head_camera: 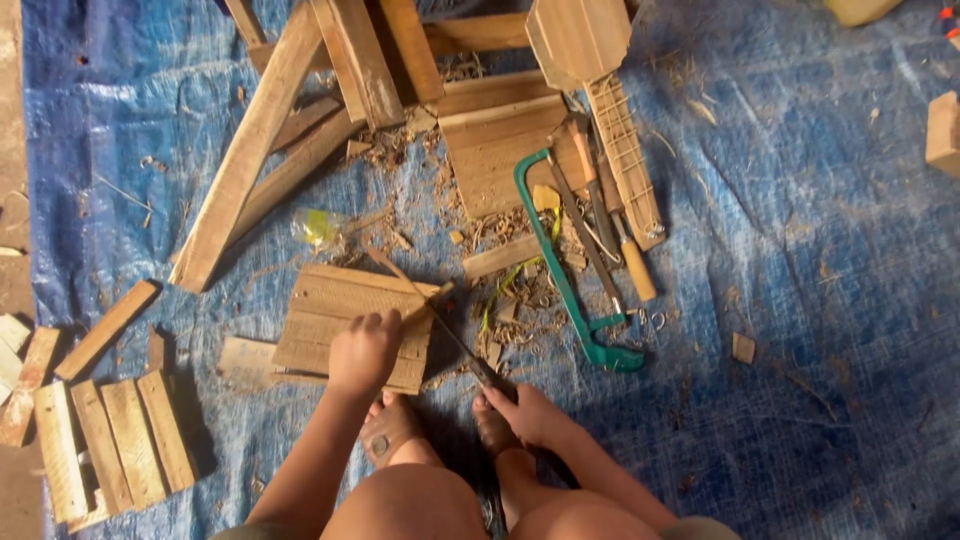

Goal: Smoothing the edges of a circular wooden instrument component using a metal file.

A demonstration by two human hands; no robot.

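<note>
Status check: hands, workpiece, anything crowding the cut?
Left hand pins thin stick on slatted board. Right hand grips knife, blade on stick. Green hacksaw lies right, apart.

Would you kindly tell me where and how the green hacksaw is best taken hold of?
Grip the green hacksaw by its looped handle at the near end, probably coming from the person's right: that side is bare tarp, while chisels and wood shavings crowd its frame.
</note>
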